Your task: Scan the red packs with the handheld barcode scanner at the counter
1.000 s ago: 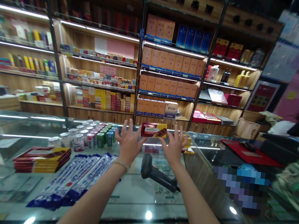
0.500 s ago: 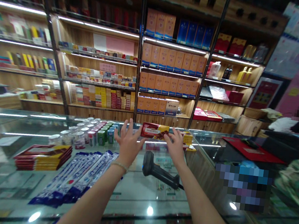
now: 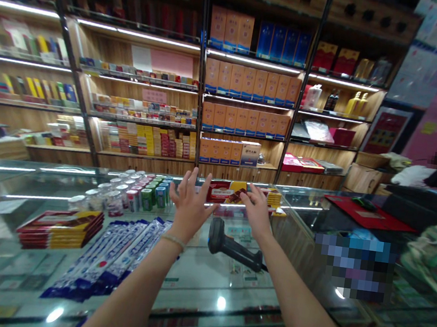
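A red-and-yellow chocolate packet [image 3: 223, 191] faces me at the far part of the glass counter, its label towards me. My right hand [image 3: 256, 210] has its thumb and fingers closed at the packet's right end. Beside the left end is my left hand [image 3: 192, 203], open with fingers spread and raised; whether a fingertip touches the packet I cannot tell. Nearer to me, between my forearms, a black barcode scanner [image 3: 235, 247] lies on the glass counter [image 3: 190, 280]. Behind my right hand, part of a yellow stack of packets [image 3: 274, 199] shows.
Left of my arm lie blue-and-white wrapped sticks [image 3: 105, 258] and a stack of red-and-yellow packets [image 3: 59, 228]. Several small jars and tubes [image 3: 145, 197] stand behind them. A red mat [image 3: 368, 214] lies on the right. Stocked shelves [image 3: 244, 118] line the wall.
The view has shifted slightly. My left hand's fingers stand a little higher and more spread beside the packet. My right hand stays at the packet's right end.
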Available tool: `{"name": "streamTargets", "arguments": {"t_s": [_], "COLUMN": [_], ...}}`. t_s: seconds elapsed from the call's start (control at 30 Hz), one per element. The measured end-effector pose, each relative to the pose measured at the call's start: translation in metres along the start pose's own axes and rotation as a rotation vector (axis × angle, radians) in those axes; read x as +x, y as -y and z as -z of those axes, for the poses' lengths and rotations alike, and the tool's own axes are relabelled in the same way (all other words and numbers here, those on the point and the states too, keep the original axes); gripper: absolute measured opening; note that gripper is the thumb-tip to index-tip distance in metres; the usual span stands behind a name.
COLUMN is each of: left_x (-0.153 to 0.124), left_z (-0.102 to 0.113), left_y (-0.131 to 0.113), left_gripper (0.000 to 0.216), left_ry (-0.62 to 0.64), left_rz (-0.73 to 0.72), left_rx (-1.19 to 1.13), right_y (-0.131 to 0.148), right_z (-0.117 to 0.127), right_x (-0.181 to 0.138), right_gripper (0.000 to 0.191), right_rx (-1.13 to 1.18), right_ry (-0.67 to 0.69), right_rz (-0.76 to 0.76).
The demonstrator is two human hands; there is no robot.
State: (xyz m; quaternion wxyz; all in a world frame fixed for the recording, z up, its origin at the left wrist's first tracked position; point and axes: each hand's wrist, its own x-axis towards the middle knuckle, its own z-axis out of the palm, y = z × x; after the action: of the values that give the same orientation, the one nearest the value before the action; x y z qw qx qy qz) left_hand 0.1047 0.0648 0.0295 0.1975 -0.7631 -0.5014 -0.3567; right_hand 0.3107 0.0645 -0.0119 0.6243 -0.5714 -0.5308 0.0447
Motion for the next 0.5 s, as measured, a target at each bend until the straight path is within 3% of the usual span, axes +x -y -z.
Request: {"name": "streamTargets", "arguments": {"t_s": [0.13, 0.5], "left_x": [-0.002, -0.002], "left_z": [0.005, 0.008], "left_y": [-0.003, -0.004], "left_gripper": [0.091, 0.069], "left_ry": [0.011, 0.017], "left_rz": [-0.105, -0.083], "left_rx": [0.000, 0.003], "right_y": [0.004, 0.023], "right_z": [-0.003, -0.001], "right_x": [-0.004, -0.013], "right_gripper": [0.034, 0.034], "right_rx": [-0.068, -0.059], "right_ry": [0.030, 0.054], "right_rz": [0.030, 0.060]}}
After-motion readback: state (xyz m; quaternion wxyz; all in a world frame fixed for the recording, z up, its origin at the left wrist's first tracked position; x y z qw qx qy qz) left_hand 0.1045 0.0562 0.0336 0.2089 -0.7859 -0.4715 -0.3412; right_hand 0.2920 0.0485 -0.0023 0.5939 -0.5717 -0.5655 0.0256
